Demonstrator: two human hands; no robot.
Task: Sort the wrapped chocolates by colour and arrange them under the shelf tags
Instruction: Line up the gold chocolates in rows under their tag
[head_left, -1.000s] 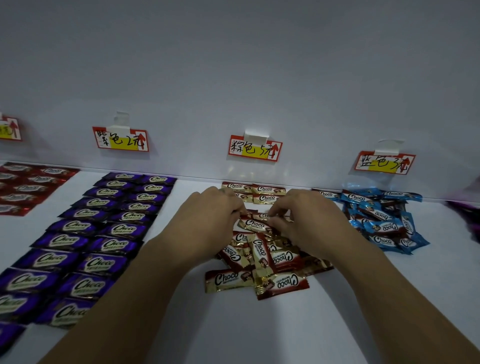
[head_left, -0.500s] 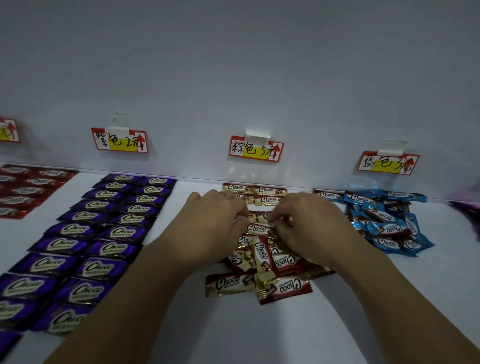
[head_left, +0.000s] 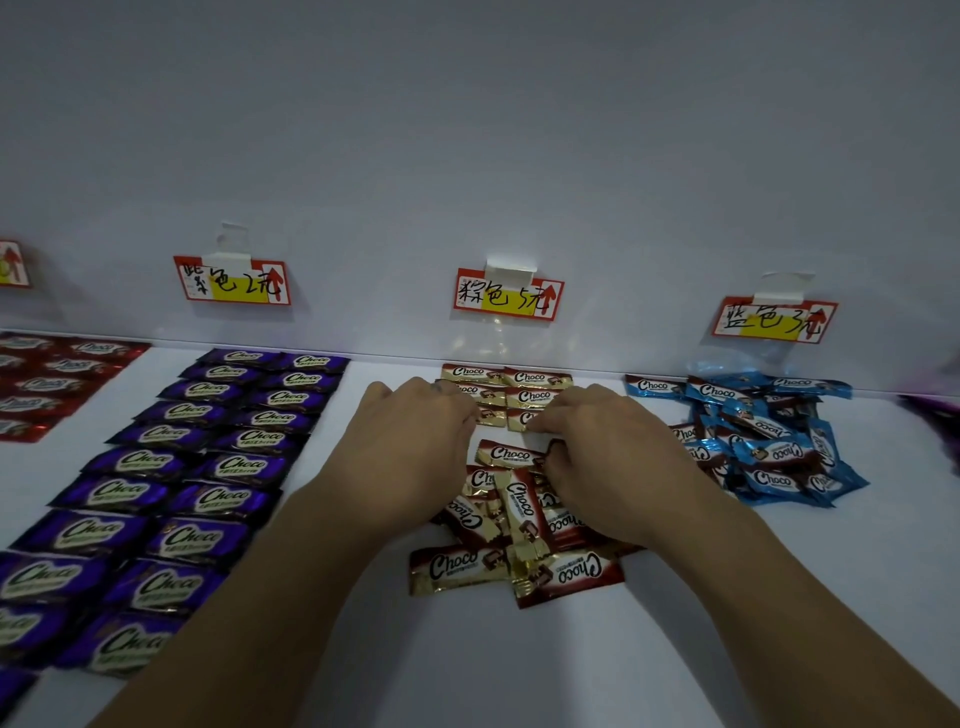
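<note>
Two neat rows of brown-and-gold chocolates (head_left: 506, 385) lie under the brown tag (head_left: 508, 293). Just below them, my left hand (head_left: 415, 441) pinches one brown chocolate (head_left: 491, 415) and my right hand (head_left: 605, 452) pinches another (head_left: 521, 420), side by side as a third row. Both wrappers are partly hidden by my fingers. A loose pile of brown chocolates (head_left: 519, 525) lies beneath and between my wrists.
Purple chocolates (head_left: 208, 467) lie in two tidy columns under the purple tag (head_left: 231, 280). Red ones (head_left: 47, 384) sit at far left. A jumbled blue pile (head_left: 769, 441) lies under the blue tag (head_left: 774, 322). The white back wall stands close behind the rows.
Both hands have moved away from me, from the loose pile up to the rows under the brown tag, each bringing a brown chocolate along.
</note>
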